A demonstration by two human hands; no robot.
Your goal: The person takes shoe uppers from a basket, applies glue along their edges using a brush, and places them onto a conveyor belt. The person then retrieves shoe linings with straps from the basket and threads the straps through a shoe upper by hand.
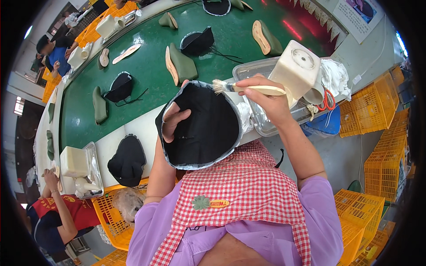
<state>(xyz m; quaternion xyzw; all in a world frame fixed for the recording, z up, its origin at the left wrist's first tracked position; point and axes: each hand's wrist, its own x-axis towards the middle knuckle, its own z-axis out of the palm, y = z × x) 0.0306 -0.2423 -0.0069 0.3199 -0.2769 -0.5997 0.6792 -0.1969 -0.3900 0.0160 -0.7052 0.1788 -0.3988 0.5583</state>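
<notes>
The black fabric piece with a pale rim (pixel 208 128) is held above the near edge of the green table (pixel 146 62), in front of the checked apron (pixel 248 190). The left hand (pixel 173 123) grasps its left side, thumb across the dark face. The right hand's fingers pinch a brush (pixel 268 90), bristles at the piece's upper right rim; whether they touch is unclear.

Lilac shirt (pixel 326 221), short sleeves (pixel 316 191), red-white checked apron (pixel 262 195) — green flower patch (pixel 201 202), oval badge (pixel 219 203)
</notes>
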